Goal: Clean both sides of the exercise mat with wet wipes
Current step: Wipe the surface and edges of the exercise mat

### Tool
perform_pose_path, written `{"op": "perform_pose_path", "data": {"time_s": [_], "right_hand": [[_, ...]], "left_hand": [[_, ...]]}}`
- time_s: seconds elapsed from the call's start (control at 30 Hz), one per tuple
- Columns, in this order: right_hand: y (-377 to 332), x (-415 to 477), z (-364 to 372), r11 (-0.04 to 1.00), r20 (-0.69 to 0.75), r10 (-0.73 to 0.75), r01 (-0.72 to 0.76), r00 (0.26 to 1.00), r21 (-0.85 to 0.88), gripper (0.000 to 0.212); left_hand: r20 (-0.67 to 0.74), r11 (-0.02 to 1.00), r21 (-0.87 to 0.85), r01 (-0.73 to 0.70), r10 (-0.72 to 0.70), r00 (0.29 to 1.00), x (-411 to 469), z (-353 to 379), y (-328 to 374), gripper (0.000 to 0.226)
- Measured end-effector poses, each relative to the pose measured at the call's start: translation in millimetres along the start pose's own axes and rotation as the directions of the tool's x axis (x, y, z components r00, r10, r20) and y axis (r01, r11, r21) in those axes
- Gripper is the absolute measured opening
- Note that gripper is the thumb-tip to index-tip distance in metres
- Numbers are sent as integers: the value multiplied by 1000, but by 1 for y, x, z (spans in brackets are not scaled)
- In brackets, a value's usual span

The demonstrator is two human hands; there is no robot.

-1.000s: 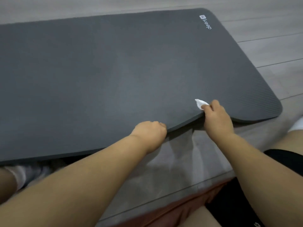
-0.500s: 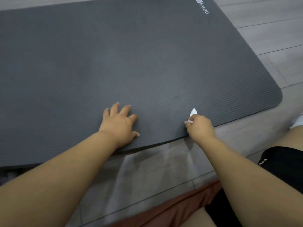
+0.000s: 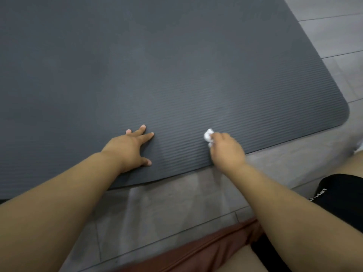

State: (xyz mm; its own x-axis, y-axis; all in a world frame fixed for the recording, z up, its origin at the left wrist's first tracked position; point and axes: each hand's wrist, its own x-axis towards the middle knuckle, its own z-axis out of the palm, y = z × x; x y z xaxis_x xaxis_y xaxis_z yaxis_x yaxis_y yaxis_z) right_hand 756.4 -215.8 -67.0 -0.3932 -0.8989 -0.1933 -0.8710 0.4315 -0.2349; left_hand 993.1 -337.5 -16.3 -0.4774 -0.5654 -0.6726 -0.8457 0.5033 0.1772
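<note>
Grey ribbed exercise mat point(image 3: 176, 75) is lying flat on the tiled floor point(image 3: 176, 209); the left hand point(image 3: 129, 150) is pressing it open-fingered while the right hand point(image 3: 225, 152) is pinching a crumpled wet wipe point(image 3: 207, 136). Overlapping strokes along the ribs should be cleaning best.

Floor point(image 3: 176, 203): grey matte tiles, thin dark seams point(image 3: 196, 226) slanting from near left up toward the right. Same tiling runs along the far right side. Pale glare streaks point(image 3: 135, 201) on the near tiles; light soft, even.
</note>
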Motion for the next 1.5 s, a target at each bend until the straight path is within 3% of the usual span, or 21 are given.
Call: {"op": "perform_pose_path", "data": {"time_s": [0.07,0.13,0.23,0.3,0.37,0.5,0.57,0.63,0.7,0.77,0.83,0.9,0.97,1.07,1.17,1.23,1.3,1.4,1.43,1.47,1.5], "right_hand": [[17,7,-6,969,-23,246,-245,969,43,32],[2,2,-5,958,-45,270,-263,962,114,30],[-51,-21,18,981,113,-125,107,986,160,26],[-85,-46,21,892,175,-445,417,878,176,19],[-89,-51,20,825,138,-563,542,815,161,14],[-32,-2,4,990,-4,-127,127,992,55,30],[-9,17,-9,989,-121,129,-119,984,82,30],[-18,18,-4,975,-132,213,-201,968,94,25],[-50,7,15,991,-157,24,-3,987,136,18],[-96,-16,30,927,-108,-295,312,949,207,17],[-127,-40,37,785,9,-592,574,806,234,22],[-127,-36,35,707,61,-696,669,715,229,26],[-102,-6,28,795,-22,-584,577,811,187,29],[-47,43,2,984,-149,-154,166,977,68,29],[-42,56,-9,969,-225,230,-199,947,149,30],[-74,46,9,985,-260,102,-61,960,163,29],[-114,20,34,931,-227,-237,288,945,224,28],[-150,-23,43,681,-24,-710,695,704,232,19],[-146,-18,40,630,28,-768,747,640,215,17],[-138,-4,35,637,34,-765,749,643,179,20],[-126,17,28,709,15,-699,691,715,143,25]], "left_hand": [[-52,999,-28,20,-22,998,-1,7,0,93],[-84,998,-44,34,-37,996,0,12,2,94],[-93,998,-68,16,-22,995,0,9,0,94],[-91,999,-49,-13,8,996,0,4,-5,89],[-104,999,-15,-36,34,994,-1,-4,-14,80],[-159,1000,-16,-14,11,987,-3,-22,-33,89],[-202,996,46,75,-64,977,-1,-24,-39,106],[-155,987,58,148,-138,978,3,-18,-43,116],[-95,986,51,158,-153,984,8,-9,-44,116],[-83,986,50,156,-151,985,10,-4,-43,112],[-69,987,62,149,-144,987,10,-8,-45,107],[-47,990,65,122,-119,992,10,-16,-53,96],[-32,995,42,87,-85,996,9,-27,-64,83],[-35,999,-22,39,-40,999,8,-41,-79,74],[-131,998,-42,40,-45,990,10,-40,-83,87],[-196,999,-14,46,-48,979,13,-31,-79,93],[-234,998,-46,51,-60,970,16,-23,-79,97],[-272,982,-76,173,-187,944,14,-17,-89,110],[-260,975,-53,215,-221,940,14,-16,-93,112],[-231,971,-42,236,-239,943,15,-15,-97,114],[-194,970,-47,237,-241,951,16,-14,-99,114]]}}
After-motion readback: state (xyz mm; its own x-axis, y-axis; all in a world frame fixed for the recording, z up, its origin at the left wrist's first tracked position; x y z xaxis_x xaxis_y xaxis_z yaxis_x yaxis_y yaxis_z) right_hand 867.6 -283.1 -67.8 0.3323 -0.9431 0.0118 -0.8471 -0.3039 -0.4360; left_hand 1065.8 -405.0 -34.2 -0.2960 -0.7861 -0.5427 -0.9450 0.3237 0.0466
